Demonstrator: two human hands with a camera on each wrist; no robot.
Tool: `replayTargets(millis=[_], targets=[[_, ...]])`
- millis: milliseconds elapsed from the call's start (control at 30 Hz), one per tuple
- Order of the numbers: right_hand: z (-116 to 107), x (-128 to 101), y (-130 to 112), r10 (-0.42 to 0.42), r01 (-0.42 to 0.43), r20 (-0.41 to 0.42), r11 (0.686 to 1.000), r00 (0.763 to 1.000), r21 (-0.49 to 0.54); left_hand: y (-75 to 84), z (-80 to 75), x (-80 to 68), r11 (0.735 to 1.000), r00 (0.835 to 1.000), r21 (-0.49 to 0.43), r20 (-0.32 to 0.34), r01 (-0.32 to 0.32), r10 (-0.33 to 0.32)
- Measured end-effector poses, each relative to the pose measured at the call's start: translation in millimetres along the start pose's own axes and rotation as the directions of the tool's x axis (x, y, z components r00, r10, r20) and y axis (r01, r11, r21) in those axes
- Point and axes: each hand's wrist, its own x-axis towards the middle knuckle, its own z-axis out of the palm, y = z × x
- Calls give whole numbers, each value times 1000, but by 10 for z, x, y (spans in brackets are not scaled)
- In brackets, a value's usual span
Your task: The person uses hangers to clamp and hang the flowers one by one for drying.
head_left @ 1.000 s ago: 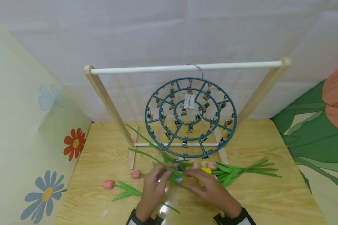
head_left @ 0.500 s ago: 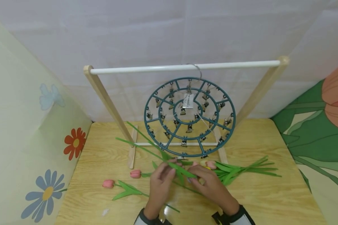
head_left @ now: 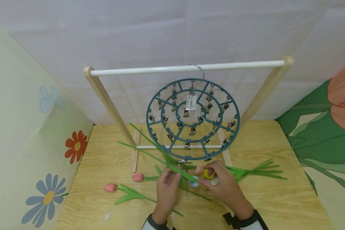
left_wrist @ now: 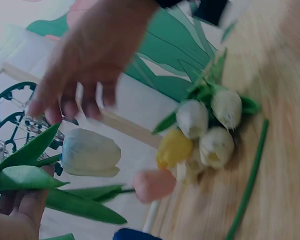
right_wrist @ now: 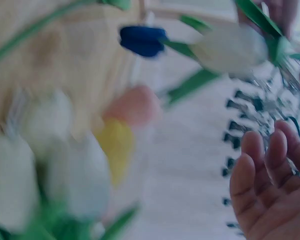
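The white, faintly blue-tinged artificial tulip with smooth green leaves point(left_wrist: 91, 152) was gripped around its leaves and stem by the left hand point(head_left: 167, 180), bloom pointed toward the right hand point(head_left: 223, 181). Compared with half a second earlier, the right hand had been shifted rightward, off the leaf tip, and the mostly covered bloom was exposed; judged from this, the flower was left to be supported by the left hand alone. Nothing was seen held by the right hand, its fingers loosely bent, spread in the air. Beyond the white bloom, a pale pink tulip point(left_wrist: 155, 186) and a dark blue tulip point(right_wrist: 141, 41) were shown; how they were supported could not be told. A bunch of white tulips point(left_wrist: 217, 147) with a yellow tulip point(left_wrist: 174, 149) was laid to the right on the wood-grain table point(head_left: 276, 204), two coral-pink tulips point(head_left: 110, 187) to the left. Behind, a round dark-green hanger with metal clips point(head_left: 176, 139) was hooked on a white bar point(head_left: 149, 69).
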Motion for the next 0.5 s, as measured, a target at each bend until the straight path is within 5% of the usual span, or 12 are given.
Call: replayTargets(millis=[167,500], targets=[[-181,86,-14,120,-120,-29,993,992,14,-43,-22,-32,998,998,2,39,-55,55],[-232,360,-18,-123,130,-117,990,986,57,-198,11,-51,989,981,-5,128,-146,146]])
